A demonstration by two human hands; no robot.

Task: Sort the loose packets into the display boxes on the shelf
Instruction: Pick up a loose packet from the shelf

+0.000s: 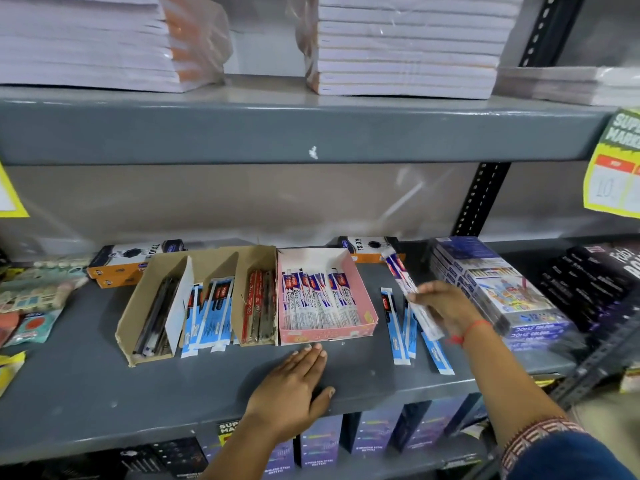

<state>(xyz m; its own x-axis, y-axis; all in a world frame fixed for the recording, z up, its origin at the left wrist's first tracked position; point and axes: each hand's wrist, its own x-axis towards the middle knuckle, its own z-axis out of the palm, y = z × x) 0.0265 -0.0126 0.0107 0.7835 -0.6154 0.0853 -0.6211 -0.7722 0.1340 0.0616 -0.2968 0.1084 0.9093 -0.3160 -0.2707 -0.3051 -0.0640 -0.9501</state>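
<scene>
The pink box (363,299) holds most packets, the right hand (446,306) grips 1 white packet (410,289), the left hand (294,379) lies flat and empty, and about 3 blue packets (398,327) remain near the shelf (104,393) front edge.

two display boxes (325,296), three loose blue packets (394,327), two hands (294,386)

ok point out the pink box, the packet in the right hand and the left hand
pink box (366,296): head view, right side wall
packet (398,268): head view, upper printed end
left hand (294,379): head view, back of hand

Red thread bracelet (472,329) on right wrist; blue sleeve (568,455), patterned cuff.
</scene>
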